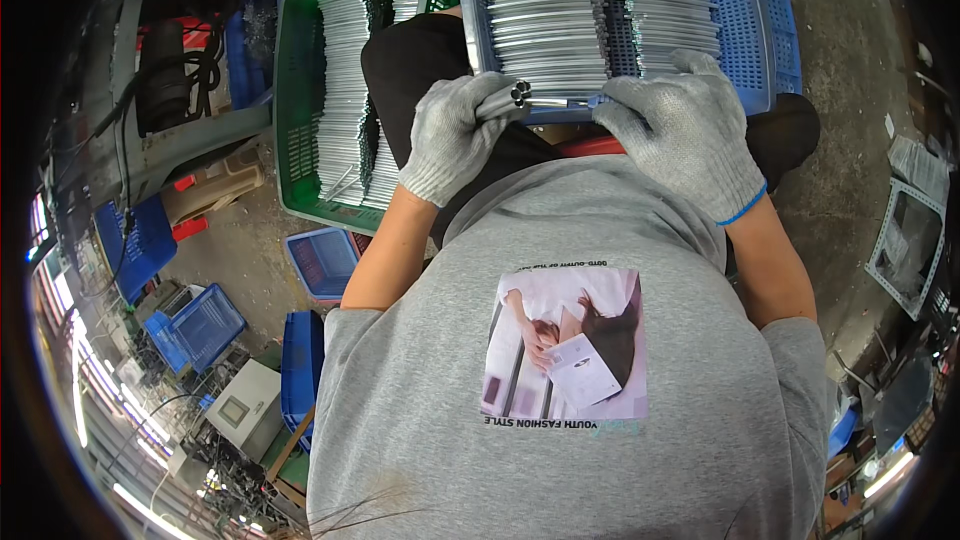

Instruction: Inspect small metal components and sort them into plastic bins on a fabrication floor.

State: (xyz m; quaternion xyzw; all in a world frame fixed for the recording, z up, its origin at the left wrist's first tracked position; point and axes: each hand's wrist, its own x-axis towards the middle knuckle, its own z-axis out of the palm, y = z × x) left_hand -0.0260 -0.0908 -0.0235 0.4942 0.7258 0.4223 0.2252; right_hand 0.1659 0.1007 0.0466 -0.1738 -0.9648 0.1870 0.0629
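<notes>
In a grey knitted glove, my left hand (450, 137) is closed around a few thin metal tubes (518, 94), their open ends turned to the right. Opposite it, my gloved right hand (688, 128) grips a slim tool with a thin metal shaft (548, 102) and a blue part near the fingers; its handle is hidden in the glove. The shaft points left and its end meets the tube ends; whether it sits inside one I cannot tell. Just beyond both hands, a blue crate (748, 35) holds two stacks of metal tubes (540, 10).
A green crate (291, 130) with more tubes (343, 90) stands at my left, beside my knee. Small blue bins (325, 262) and a grey control box (243, 405) lie farther left. On the right floor is a pale metal frame (908, 245). Machinery (165, 70) fills the far left.
</notes>
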